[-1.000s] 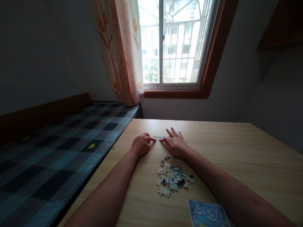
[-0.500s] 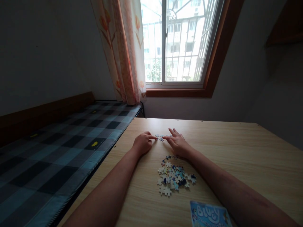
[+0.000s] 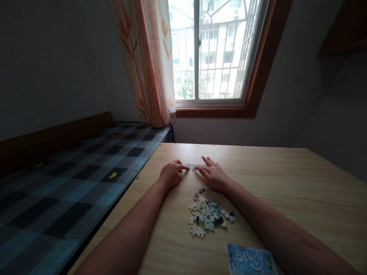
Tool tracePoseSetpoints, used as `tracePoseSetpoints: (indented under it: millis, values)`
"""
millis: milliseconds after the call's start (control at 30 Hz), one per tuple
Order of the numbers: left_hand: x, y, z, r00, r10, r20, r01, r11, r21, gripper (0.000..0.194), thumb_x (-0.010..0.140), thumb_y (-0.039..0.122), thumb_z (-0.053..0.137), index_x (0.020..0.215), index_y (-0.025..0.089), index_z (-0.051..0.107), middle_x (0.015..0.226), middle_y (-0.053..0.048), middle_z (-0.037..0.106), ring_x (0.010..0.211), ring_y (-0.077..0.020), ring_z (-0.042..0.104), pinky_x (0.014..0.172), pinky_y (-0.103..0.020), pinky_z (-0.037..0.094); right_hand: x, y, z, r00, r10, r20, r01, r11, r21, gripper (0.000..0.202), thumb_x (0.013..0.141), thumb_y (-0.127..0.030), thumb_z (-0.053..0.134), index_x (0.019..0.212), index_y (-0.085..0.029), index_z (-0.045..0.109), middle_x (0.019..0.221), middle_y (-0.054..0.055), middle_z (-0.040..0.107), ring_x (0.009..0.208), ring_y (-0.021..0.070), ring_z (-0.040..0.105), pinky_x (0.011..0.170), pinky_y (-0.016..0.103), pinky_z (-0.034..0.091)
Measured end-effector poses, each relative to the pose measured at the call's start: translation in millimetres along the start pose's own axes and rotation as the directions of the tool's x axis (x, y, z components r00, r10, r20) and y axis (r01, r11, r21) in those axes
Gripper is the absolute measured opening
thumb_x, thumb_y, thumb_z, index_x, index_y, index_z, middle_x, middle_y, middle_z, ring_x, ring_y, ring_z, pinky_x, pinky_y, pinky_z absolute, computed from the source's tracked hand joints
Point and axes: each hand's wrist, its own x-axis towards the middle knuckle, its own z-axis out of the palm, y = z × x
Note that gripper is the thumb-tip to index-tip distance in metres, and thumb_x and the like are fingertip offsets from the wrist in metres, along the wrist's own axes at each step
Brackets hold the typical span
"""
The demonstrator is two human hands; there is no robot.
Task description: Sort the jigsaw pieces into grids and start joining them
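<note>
A small joined cluster of puzzle pieces [image 3: 194, 167] is pinned on the wooden table [image 3: 286, 179] between the left hand [image 3: 171, 173], curled with forefinger out, and the flat-spread right hand [image 3: 213, 175]; nothing is gripped; uneven pressure could buckle the joints; loose pieces [image 3: 209, 214] could be scattered by a forearm.

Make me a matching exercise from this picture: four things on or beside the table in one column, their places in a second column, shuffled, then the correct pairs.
Things:
1. joined puzzle pieces
2. loose pile of pieces
3. Bluey picture card
4. checked mattress

Places:
A. at the near edge of the table, beside the right forearm
B. left of the table, below the curtain
C. between the left hand and the right hand
D. between the two forearms, nearer than the hands

Pairs: 1-C, 2-D, 3-A, 4-B
</note>
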Motion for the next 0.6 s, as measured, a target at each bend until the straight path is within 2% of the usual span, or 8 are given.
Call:
tracePoseSetpoints:
  millis: [400, 600]
  values:
    - [-1.3, 4.0, -2.0, 1.0, -0.001, -0.001, 0.001, 1.0, 0.005, 0.037, 0.082, 0.013, 0.051, 0.098, 0.031, 0.08, 0.099, 0.001, 0.072, 0.082, -0.0134, 0.065, 0.079, -0.023, 0.05, -0.3, -1.2, -0.6, 1.0, -0.003, 0.02, 0.003, 1.0, -0.02, 0.052, 0.102, -0.057, 0.025, 0.134, -0.036, 0.059, 0.164, 0.005, 0.01, 0.151, 0.0331, 0.006, 0.115, 0.065, 0.007]
    - [-1.2, 5.4, -2.6, 1.0, -0.003, -0.007, 0.004, 1.0, 0.006, 0.037, 0.082, 0.012, 0.052, 0.097, 0.031, 0.08, 0.099, 0.001, 0.072, 0.082, -0.0133, 0.064, 0.077, -0.023, 0.05, -0.4, -2.0, -0.9, 1.0, -0.007, 0.019, 0.008, 0.999, -0.039, 0.048, 0.102, -0.053, 0.027, 0.139, -0.037, 0.054, 0.164, 0.007, 0.01, 0.151, 0.0331, 0.008, 0.114, 0.066, 0.008]
